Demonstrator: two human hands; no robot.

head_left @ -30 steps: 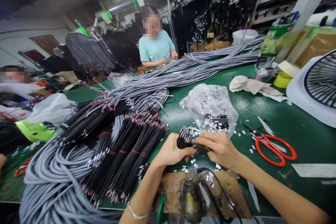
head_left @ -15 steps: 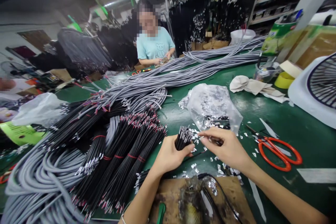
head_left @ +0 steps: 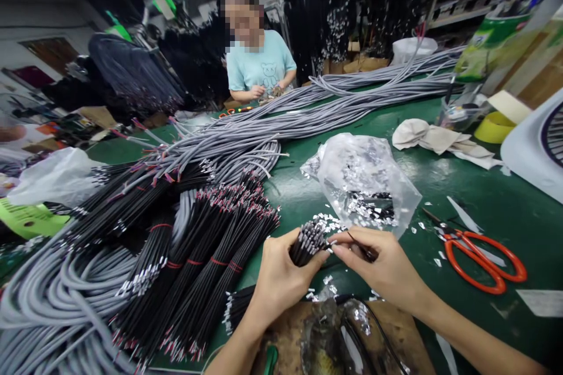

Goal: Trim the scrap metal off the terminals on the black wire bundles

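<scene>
My left hand (head_left: 284,272) is wrapped round a bundle of thin black wires (head_left: 308,243), their silver tips pointing up. My right hand (head_left: 378,258) is closed in a pinch, thumb and forefinger meeting at the bundle's right edge beside a small pale tip. Whether that tip is a wire end or a loose silver piece, I cannot make out. Something thin and dark (head_left: 363,249) lies across the right fingers, partly hidden. Small silver pieces (head_left: 329,222) are scattered behind the bundle. Below my hands is a wooden board (head_left: 285,328) with a dark, grimy device (head_left: 323,334) on it.
Tied black wire bundles (head_left: 211,269) and coiled grey cables (head_left: 53,281) fill the left. Beyond the hands lies a clear plastic bag (head_left: 360,170) of silver pieces. Red-handled scissors (head_left: 484,258) and a fan (head_left: 536,140) are at right. A co-worker (head_left: 259,64) sits across the table.
My right fingertips have come in from slightly apart to the bundle's right edge and pinch there. The left hand keeps its hold on the wires. The view has shifted a little.
</scene>
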